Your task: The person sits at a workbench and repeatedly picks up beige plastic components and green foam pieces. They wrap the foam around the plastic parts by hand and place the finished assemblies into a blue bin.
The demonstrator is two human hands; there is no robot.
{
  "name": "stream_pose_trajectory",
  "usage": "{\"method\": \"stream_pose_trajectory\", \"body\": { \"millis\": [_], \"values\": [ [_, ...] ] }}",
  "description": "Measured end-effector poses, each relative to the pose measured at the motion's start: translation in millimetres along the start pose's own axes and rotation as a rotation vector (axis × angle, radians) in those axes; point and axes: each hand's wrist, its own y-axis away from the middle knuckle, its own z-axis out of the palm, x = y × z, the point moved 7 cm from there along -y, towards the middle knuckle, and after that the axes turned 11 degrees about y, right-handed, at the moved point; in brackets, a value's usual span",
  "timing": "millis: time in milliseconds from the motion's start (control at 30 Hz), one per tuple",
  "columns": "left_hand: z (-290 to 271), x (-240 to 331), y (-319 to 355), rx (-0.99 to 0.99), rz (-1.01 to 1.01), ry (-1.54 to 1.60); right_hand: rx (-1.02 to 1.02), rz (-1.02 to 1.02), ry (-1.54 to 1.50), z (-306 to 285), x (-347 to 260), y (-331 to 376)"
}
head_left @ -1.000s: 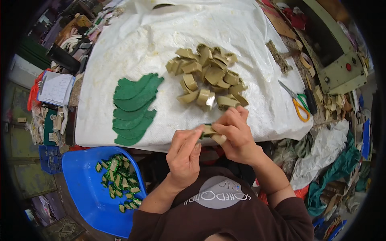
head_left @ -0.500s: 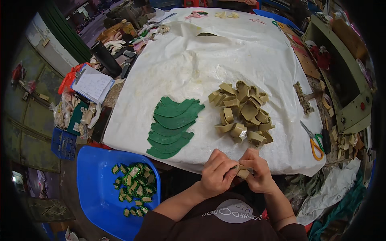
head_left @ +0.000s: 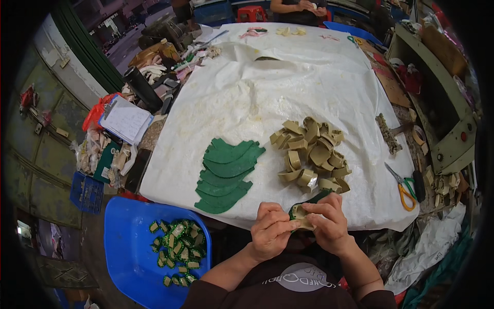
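Note:
Close to my body, at the table's front edge, both hands pinch a beige plastic shoe heel (head_left: pixel 303 222). A dark green strip (head_left: pixel 319 197) lies along its far side and sticks out past my right fingers. My left hand (head_left: pixel 269 232) grips the heel's left end with bent fingers; my right hand (head_left: pixel 332 224) presses on its right side. Fingers cover much of the heel. Beyond lies a pile of bare beige heels (head_left: pixel 316 152). To its left, curved green pieces (head_left: pixel 226 177) overlap in a fanned stack.
A blue tub (head_left: pixel 119 247) at lower left holds several green-edged glittery heels (head_left: pixel 177 243). Orange-handled scissors (head_left: pixel 405 198) lie at the table's right edge. A clipboard (head_left: pixel 126 119) sits on the cluttered left side. Across the table, another person's hands (head_left: pixel 313 7) hold something small.
The heel has been turned in my hands, and the green strip now shows along it. My head view has tilted up a little, bringing the other person's hands into view.

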Motion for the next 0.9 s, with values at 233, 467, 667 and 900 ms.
{"method": "stream_pose_trajectory", "body": {
  "millis": [233, 467, 667, 900],
  "values": [
    [-4.0, 5.9, 0.4, -0.010, -0.017, 0.032, -0.149, 0.133, -0.068, -8.4, -4.0, -7.7],
    [-20.3, 2.7, -13.6, 0.116, -0.037, 0.049, 0.048, 0.374, -0.290, -27.5, 16.6, 14.1],
    [5.6, 19.4, -7.2, 0.036, 0.002, 0.189, 0.225, 0.977, -1.230, 28.7, 22.9, 55.0],
    [22.5, 18.1, -1.9, -0.195, 0.087, 0.003, 0.264, 0.932, -1.140, 9.9, 15.1, 58.0]
  ]
}}
